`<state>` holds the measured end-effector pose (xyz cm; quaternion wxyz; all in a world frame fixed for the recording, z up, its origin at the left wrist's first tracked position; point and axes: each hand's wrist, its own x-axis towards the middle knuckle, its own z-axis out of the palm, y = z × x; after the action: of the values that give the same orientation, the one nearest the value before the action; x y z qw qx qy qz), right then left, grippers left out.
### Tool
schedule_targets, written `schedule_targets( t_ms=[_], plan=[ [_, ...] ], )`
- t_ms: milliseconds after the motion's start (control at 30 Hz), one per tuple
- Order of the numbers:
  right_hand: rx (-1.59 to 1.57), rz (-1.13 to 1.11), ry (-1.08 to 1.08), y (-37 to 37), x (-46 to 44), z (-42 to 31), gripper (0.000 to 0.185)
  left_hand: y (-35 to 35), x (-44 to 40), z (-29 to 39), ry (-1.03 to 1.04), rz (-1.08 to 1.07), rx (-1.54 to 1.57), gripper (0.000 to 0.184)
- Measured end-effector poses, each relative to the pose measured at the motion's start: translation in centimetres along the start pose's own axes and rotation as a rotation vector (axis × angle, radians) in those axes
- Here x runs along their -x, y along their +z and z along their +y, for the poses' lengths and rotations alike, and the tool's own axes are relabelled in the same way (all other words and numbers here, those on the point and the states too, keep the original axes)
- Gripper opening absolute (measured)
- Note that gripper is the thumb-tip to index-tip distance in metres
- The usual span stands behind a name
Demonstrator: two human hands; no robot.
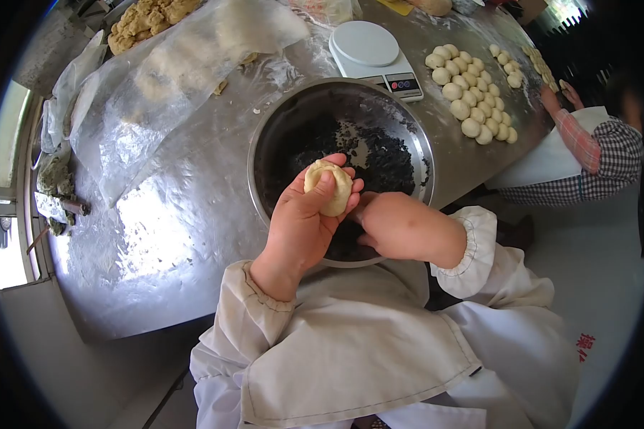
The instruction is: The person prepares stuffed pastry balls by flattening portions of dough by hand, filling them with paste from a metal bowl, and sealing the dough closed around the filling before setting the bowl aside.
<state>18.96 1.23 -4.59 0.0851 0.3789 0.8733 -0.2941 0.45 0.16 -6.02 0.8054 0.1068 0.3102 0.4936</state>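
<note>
We find the dough (341,189) above the bowl (270,146), toward its near rim, gripped in the left hand (302,213), thumb pressed on its face. We judge light, even thumb pressure best, sparing the edge from tearing. The right hand (401,225) curls its fingers alongside; their hold we cannot tell. Dark mix (390,154) coats the bowl.

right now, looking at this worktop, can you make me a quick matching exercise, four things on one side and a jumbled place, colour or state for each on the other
Things
1. dough piece
2. large bowl
3. scale
4. dough balls

Places and states
A. white, at the bowl's far side
B. in the left hand
C. clustered on the metal table, right of the scale
D. holding a dark, crumbly mix

Pairs: 1-B, 2-D, 3-A, 4-C
</note>
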Motion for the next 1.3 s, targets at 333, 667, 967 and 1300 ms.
schedule_targets(
  t_ms=[333, 667, 967, 1300],
  plan=[
    [0.010, -0.108, 0.034, -1.1, 0.6, -0.3, 0.028, 0.3, -1.0, -0.1, 0.089, 0.206, 0.045, 0.027],
    [0.036, -0.075, 0.071, -3.1, 1.5, 1.2, 0.021, 0.5, -1.0, -0.3, 0.166, 0.318, 0.080, 0.025],
    [0.332, 0.335, 0.086, -1.8, -0.7, 3.4, 0.014, 0.8, -0.1, -1.9, 0.197, 0.303, 0.097, 0.028],
    [-0.302, 0.427, 0.153, -4.7, -3.1, 2.7, 0.028, -0.1, -0.2, -1.3, 0.037, 0.278, 0.119, 0.027]
  ],
)
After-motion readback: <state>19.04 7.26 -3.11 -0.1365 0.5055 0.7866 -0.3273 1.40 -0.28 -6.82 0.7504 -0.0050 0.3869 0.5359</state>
